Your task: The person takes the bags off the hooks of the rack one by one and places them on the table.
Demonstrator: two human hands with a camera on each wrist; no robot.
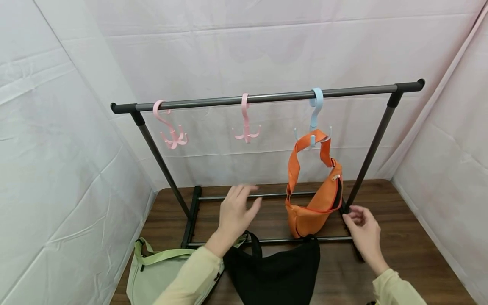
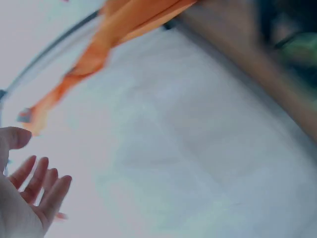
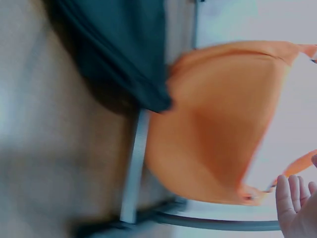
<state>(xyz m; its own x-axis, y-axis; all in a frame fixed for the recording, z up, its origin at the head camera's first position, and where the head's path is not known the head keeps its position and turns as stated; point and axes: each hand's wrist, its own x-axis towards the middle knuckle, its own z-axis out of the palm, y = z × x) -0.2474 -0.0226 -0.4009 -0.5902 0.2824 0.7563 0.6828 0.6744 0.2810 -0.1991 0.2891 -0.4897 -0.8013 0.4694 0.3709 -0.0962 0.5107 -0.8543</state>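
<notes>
An orange shoulder bag (image 1: 314, 212) hangs by its strap from a light blue hook hanger (image 1: 316, 110) on the rack's top bar. Its zipper gapes on the right side. My left hand (image 1: 237, 212), fingers extended and holding nothing, is in the air left of the bag, above a black bag (image 1: 274, 275). To the right of the orange bag, my right hand (image 1: 364, 231) is beside the rack's right leg, fingers loosely bent with nothing in them. In the right wrist view the orange bag (image 3: 213, 124) fills the middle, the fingers (image 3: 285, 198) near its strap end.
Two pink hook hangers, one at the left (image 1: 171, 131) and one mid-bar (image 1: 246, 123), hang from the black rack's bar (image 1: 282, 97). A pale green bag (image 1: 152, 275) lies front left on the wooden table (image 1: 404, 237). White sheets (image 1: 244, 51) enclose the back and sides.
</notes>
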